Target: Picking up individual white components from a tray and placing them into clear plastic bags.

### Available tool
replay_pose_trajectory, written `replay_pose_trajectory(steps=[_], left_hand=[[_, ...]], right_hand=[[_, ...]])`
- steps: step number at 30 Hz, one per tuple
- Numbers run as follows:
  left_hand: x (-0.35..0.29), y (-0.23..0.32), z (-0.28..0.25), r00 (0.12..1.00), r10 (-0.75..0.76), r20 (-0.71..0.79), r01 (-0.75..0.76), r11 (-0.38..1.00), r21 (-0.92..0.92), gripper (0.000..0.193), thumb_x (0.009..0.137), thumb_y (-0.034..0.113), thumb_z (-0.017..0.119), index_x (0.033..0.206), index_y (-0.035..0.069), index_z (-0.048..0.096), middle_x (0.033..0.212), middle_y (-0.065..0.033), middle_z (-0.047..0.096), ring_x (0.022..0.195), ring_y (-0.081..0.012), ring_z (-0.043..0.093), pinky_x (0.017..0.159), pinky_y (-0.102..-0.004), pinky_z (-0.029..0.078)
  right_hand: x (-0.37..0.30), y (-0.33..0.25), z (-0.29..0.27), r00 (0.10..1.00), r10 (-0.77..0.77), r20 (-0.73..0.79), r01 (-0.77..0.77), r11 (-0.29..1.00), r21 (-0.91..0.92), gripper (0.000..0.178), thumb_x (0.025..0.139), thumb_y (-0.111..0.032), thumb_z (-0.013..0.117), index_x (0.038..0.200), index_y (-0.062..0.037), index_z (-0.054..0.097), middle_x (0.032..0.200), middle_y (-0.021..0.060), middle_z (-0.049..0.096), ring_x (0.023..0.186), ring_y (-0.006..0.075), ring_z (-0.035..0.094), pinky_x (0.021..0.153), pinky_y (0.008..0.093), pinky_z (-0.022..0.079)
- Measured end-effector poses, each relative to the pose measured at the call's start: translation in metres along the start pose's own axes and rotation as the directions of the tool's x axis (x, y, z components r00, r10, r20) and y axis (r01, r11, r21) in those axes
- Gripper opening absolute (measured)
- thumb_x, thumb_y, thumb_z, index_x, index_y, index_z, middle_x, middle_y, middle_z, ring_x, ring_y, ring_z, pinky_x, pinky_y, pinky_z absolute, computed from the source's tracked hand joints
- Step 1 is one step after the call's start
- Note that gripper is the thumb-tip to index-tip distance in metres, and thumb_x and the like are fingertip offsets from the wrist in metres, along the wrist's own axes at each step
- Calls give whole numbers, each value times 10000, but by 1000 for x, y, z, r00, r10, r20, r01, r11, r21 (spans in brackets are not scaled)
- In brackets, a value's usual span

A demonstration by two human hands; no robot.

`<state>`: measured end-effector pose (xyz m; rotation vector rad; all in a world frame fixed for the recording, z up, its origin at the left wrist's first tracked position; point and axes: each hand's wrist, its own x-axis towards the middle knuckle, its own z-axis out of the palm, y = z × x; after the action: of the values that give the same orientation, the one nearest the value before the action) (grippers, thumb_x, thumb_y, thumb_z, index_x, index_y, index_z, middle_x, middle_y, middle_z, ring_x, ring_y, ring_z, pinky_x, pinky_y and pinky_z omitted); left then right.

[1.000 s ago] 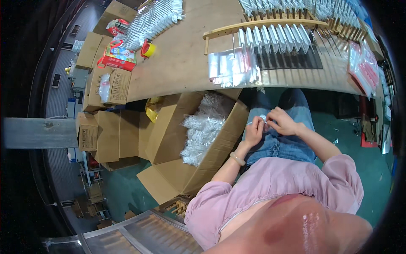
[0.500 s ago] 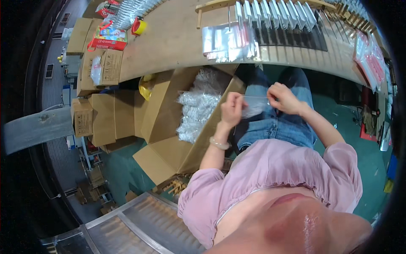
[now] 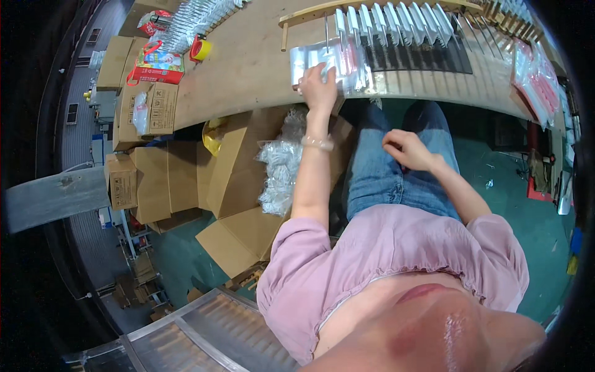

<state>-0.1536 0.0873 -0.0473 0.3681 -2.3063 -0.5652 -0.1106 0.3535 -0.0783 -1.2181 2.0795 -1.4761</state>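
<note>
On the near part of the table, my left hand (image 3: 318, 90) rests over a stack of clear plastic bags (image 3: 355, 77). Its fingers are spread across the top of the stack, and no bag is lifted. My right hand (image 3: 410, 150) hovers above my lap, loosely curled, with a gap between thumb and fingers and nothing visible in it. Just behind the bags stands a wooden rack (image 3: 384, 7) hung with white-packed pieces (image 3: 396, 25). To the left of my legs, an open cardboard box (image 3: 238, 164) holds a heap of clear-bagged pieces (image 3: 280, 173), partly hidden by my left forearm.
A dark mat (image 3: 427, 59) lies beneath the rack. Pink-and-clear plastic packs (image 3: 538, 87) sit at the table's right edge. Far left on the table are a yellow tape roll (image 3: 201, 51), a red carton (image 3: 160, 65) and more cardboard boxes (image 3: 162, 105). A metal-framed panel (image 3: 204, 328) is at lower left.
Both hands held a clear bag above my lap; it is no longer in view there. My left hand has moved forward onto the bag stack, while the right stays over my lap.
</note>
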Motion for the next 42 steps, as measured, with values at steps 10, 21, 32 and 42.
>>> replay_pose_trajectory(steps=[10,21,32,42], left_hand=[[-36,11,-29,966,163,202,-169,986,11,80,752,149,713,811,95,719,770,-98,647,751,-300,587,689,-390,460],[-119,52,-59,955,215,204,-178,967,-184,126,700,50,748,814,76,701,797,-72,612,737,-256,562,665,-348,459],[-111,108,-40,914,-64,400,276,821,-500,182,749,106,757,885,25,666,788,-44,624,698,-170,576,635,-281,480],[-107,115,-15,534,-74,843,840,-67,-538,115,848,95,670,915,3,650,751,-36,649,660,-77,594,607,-218,489]], right_hand=[[-10,18,-9,915,365,-173,-293,894,338,122,880,-112,612,924,1,629,786,7,605,703,81,529,605,246,438],[27,7,-8,872,489,36,-382,630,677,127,876,-158,646,892,-44,697,780,-26,645,653,21,520,534,174,364],[20,-6,-42,923,381,-58,-295,795,530,121,857,-137,665,802,-30,647,743,-22,624,687,19,529,569,188,396],[10,-14,-70,937,335,98,-287,577,765,167,901,-170,600,854,-10,582,679,1,582,647,39,519,562,210,410]])
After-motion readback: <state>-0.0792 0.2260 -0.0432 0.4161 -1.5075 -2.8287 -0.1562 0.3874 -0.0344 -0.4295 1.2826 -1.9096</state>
